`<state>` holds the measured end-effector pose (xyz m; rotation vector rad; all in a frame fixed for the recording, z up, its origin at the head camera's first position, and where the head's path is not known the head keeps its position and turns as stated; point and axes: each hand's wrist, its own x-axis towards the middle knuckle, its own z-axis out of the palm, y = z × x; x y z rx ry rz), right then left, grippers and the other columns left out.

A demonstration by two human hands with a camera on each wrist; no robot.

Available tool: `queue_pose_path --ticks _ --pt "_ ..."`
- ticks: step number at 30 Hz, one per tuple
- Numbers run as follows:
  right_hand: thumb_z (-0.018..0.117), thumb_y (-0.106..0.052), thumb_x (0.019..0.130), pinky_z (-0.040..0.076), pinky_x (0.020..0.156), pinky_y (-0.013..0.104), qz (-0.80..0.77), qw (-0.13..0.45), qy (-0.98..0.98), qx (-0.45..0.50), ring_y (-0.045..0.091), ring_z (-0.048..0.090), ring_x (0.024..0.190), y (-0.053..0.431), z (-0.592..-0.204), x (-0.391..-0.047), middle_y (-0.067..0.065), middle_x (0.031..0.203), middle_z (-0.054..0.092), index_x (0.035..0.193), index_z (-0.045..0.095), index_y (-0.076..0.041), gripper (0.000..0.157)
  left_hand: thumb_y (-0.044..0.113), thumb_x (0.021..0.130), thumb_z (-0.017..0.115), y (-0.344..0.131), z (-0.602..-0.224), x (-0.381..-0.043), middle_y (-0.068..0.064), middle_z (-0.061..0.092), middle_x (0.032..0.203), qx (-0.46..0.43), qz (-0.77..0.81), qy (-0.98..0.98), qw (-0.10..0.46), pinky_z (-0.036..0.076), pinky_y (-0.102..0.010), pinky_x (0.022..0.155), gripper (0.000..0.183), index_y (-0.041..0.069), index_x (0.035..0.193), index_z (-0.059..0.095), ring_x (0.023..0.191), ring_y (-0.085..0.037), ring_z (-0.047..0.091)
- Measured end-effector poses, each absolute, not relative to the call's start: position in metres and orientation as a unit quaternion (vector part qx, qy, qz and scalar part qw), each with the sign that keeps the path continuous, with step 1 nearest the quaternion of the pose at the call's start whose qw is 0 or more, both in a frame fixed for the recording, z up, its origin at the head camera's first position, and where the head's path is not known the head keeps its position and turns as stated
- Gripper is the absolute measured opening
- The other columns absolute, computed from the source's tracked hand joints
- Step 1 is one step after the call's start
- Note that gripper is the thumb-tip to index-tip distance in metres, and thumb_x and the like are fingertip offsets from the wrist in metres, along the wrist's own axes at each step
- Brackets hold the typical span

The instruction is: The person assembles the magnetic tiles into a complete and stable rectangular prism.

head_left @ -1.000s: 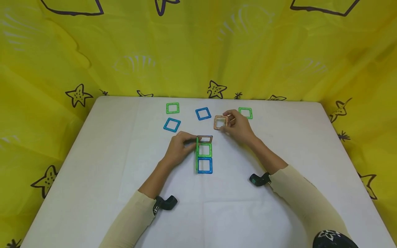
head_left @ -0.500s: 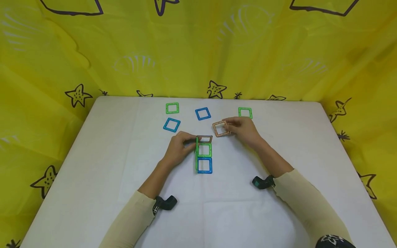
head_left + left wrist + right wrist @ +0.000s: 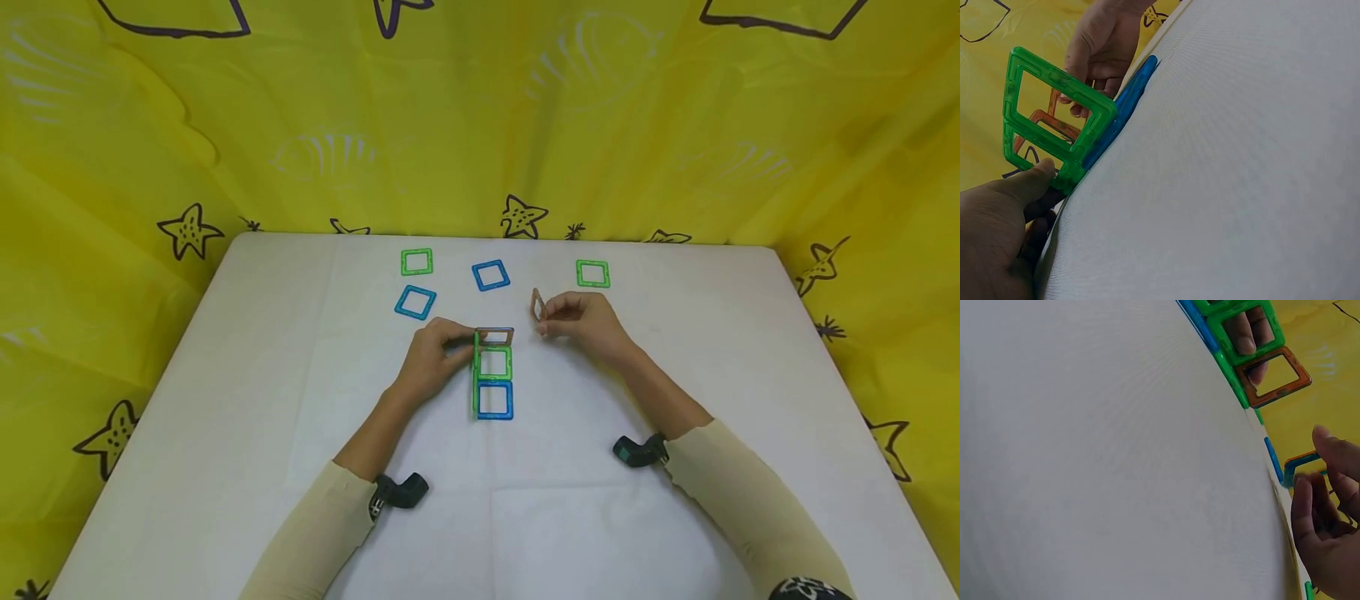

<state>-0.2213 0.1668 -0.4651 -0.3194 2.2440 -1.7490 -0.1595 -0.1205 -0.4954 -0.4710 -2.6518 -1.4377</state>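
Square magnetic tiles form a small structure: a green tile [image 3: 510, 364] and a blue tile [image 3: 495, 417] lie flat in line, green tiles [image 3: 1063, 78] stand upright along the left, and an orange tile [image 3: 1302, 372] stands at the far end. My left hand [image 3: 429, 362] pinches the upright green tiles near their far end, thumb [image 3: 1044, 167] on the outer face, fingers partly hidden behind. To the right of the structure, my right hand [image 3: 588, 325] pinches a loose orange tile [image 3: 535, 305] between thumb and fingertips, turned nearly edge-on in the head view.
On the white-covered table [image 3: 300, 400], loose tiles lie behind the structure: a green tile [image 3: 403, 262] and a blue tile [image 3: 410, 315] to the left, another blue tile [image 3: 476, 278] at the middle, another green tile [image 3: 592, 262] to the right. A yellow curtain [image 3: 450, 167] hangs behind.
My right hand has drawn slightly toward me and turned the loose orange tile from facing the head camera to nearly edge-on. The left hand and the structure have stayed put.
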Motion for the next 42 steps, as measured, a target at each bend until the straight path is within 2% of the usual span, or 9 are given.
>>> queue_pose_path --ticks 4,8,11,14,17,21,27,34,42 --pt "0.086 -0.002 0.086 0.053 0.086 0.020 -0.584 0.103 0.795 -0.127 0.019 0.064 0.113 0.165 -0.467 -0.220 0.012 0.127 0.067 0.099 0.071 0.008 0.022 0.007 0.094 0.080 -0.121 -0.496 -0.159 -0.004 0.074 0.111 -0.156 -0.473 -0.866 0.048 0.052 -0.040 0.095 0.021 0.010 0.115 0.082 0.109 -0.022 0.062" --pt "0.088 -0.006 0.086 0.052 0.085 0.020 -0.578 0.090 0.801 -0.125 0.026 0.063 0.125 0.165 -0.469 -0.220 0.011 0.142 0.064 0.097 0.071 0.006 0.023 0.007 0.094 0.080 -0.122 -0.495 -0.159 -0.004 0.074 0.111 -0.158 -0.474 -0.865 0.050 0.052 -0.040 0.095 0.021 0.010 0.115 0.082 0.109 -0.023 0.063" --pt "0.087 -0.006 0.086 0.052 0.080 0.020 -0.577 0.093 0.802 -0.121 0.028 0.068 0.113 0.166 -0.470 -0.217 0.013 0.138 0.067 0.098 0.070 0.004 0.023 0.006 0.094 0.080 -0.122 -0.494 -0.159 -0.004 0.074 0.112 -0.158 -0.475 -0.864 0.047 0.052 -0.040 0.096 0.022 0.010 0.115 0.082 0.109 -0.023 0.063" --pt "0.088 -0.006 0.085 0.053 0.077 0.020 -0.570 0.091 0.806 -0.128 0.026 0.067 0.099 0.167 -0.472 -0.213 0.014 0.131 0.069 0.104 0.067 0.001 0.029 0.006 0.094 0.079 -0.121 -0.494 -0.160 -0.005 0.074 0.111 -0.158 -0.476 -0.864 0.046 0.052 -0.040 0.095 0.022 0.009 0.115 0.082 0.109 -0.023 0.063" --pt "0.090 -0.005 0.083 0.054 0.080 0.022 -0.572 0.083 0.802 -0.151 0.025 0.065 0.098 0.165 -0.472 -0.208 0.013 0.126 0.070 0.119 0.066 -0.001 0.043 0.006 0.094 0.079 -0.121 -0.495 -0.160 -0.005 0.074 0.111 -0.158 -0.477 -0.864 0.047 0.052 -0.039 0.094 0.021 0.009 0.115 0.082 0.108 -0.023 0.063" --pt "0.092 -0.004 0.080 0.055 0.083 0.024 -0.572 0.071 0.799 -0.171 0.026 0.064 0.107 0.163 -0.471 -0.201 0.010 0.126 0.070 0.134 0.065 -0.003 0.060 0.006 0.094 0.079 -0.121 -0.496 -0.160 -0.005 0.074 0.110 -0.154 -0.477 -0.864 0.046 0.052 -0.039 0.094 0.021 0.009 0.115 0.082 0.108 -0.023 0.062" --pt "0.092 -0.002 0.079 0.056 0.081 0.023 -0.587 0.077 0.787 -0.172 0.029 0.064 0.104 0.160 -0.476 -0.189 0.009 0.126 0.069 0.132 0.066 -0.004 0.059 0.005 0.094 0.078 -0.121 -0.496 -0.160 -0.006 0.074 0.111 -0.152 -0.476 -0.865 0.045 0.053 -0.038 0.094 0.021 0.009 0.115 0.082 0.108 -0.023 0.063" --pt "0.094 -0.001 0.077 0.054 0.086 0.024 -0.598 0.090 0.774 -0.185 0.027 0.060 0.111 0.155 -0.480 -0.179 0.012 0.126 0.065 0.133 0.060 -0.002 0.065 0.005 0.094 0.079 -0.121 -0.496 -0.160 -0.005 0.074 0.110 -0.152 -0.475 -0.866 0.045 0.052 -0.039 0.094 0.021 0.008 0.115 0.082 0.108 -0.023 0.063" --pt "0.095 -0.003 0.076 0.051 0.085 0.025 -0.585 0.072 0.783 -0.198 0.027 0.059 0.109 0.150 -0.481 -0.170 0.011 0.122 0.065 0.130 0.060 -0.003 0.064 0.005 0.093 0.080 -0.121 -0.495 -0.160 -0.005 0.074 0.110 -0.153 -0.483 -0.861 0.043 0.052 -0.039 0.094 0.022 0.008 0.115 0.082 0.108 -0.023 0.062"
